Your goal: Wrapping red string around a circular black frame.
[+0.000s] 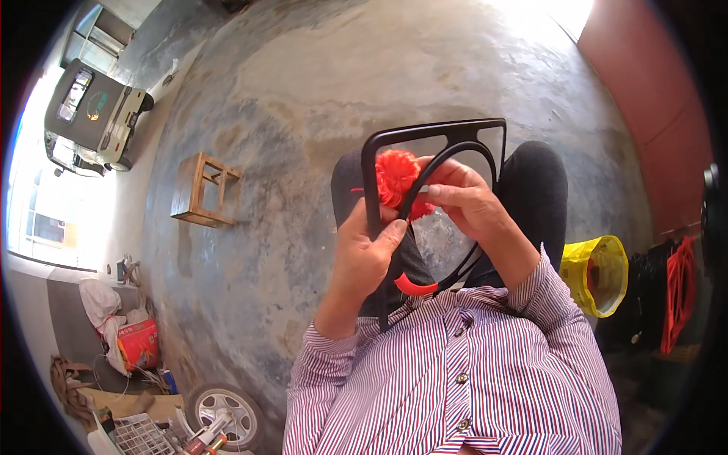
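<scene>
A black frame [371, 163] with a round black hoop [497, 163] inside it stands upright between my knees. One stretch of the hoop, low and near my shirt, is a red band [415, 286]. A fluffy orange-red tuft [396, 178], like bunched yarn, sits at the hoop's left side. My left hand [362, 254] is closed round the left side of the frame and hoop, thumb over the hoop just below the tuft. My right hand [466, 201] pinches at the hoop beside the tuft; what its fingertips hold is too small to name.
A wooden stool [193, 189] stands on the concrete floor to the left, with a parked three-wheeled vehicle [95, 110] beyond. A yellow bag [591, 277] and red cords [680, 292] are close on my right. A wheel [246, 413] and a white crate [140, 436] lie at lower left.
</scene>
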`<action>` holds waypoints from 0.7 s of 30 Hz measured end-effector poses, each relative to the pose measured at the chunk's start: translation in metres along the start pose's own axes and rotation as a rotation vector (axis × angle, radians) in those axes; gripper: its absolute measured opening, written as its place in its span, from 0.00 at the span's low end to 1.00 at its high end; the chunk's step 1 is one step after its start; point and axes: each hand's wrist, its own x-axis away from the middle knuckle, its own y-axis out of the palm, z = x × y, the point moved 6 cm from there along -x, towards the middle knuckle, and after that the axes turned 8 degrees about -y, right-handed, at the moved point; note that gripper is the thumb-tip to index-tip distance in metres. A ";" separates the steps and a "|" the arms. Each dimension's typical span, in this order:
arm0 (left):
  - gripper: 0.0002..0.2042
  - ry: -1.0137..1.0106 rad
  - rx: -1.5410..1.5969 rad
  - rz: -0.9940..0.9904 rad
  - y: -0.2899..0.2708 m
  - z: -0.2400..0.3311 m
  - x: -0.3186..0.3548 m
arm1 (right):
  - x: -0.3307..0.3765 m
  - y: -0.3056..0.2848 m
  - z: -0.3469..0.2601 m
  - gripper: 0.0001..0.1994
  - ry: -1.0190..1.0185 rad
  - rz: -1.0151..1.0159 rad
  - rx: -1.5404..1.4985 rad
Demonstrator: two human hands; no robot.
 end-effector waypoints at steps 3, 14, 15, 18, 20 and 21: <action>0.15 0.013 0.012 0.086 -0.004 -0.002 0.002 | 0.008 -0.017 -0.002 0.11 0.002 0.074 0.144; 0.16 0.206 -0.182 0.065 0.014 0.021 0.002 | 0.010 0.045 -0.056 0.20 -0.722 0.083 1.401; 0.14 0.176 -0.163 0.070 0.013 0.017 0.002 | 0.008 0.043 -0.055 0.19 -0.667 0.091 1.339; 0.08 0.261 -0.207 0.106 0.012 0.022 0.004 | 0.008 0.041 -0.055 0.18 -0.679 0.072 1.245; 0.06 0.302 -0.213 0.131 0.011 0.024 0.002 | 0.009 0.033 -0.057 0.19 -0.654 0.136 0.970; 0.06 0.284 -0.190 0.141 0.009 0.024 0.001 | 0.010 0.029 -0.058 0.19 -0.638 0.165 0.831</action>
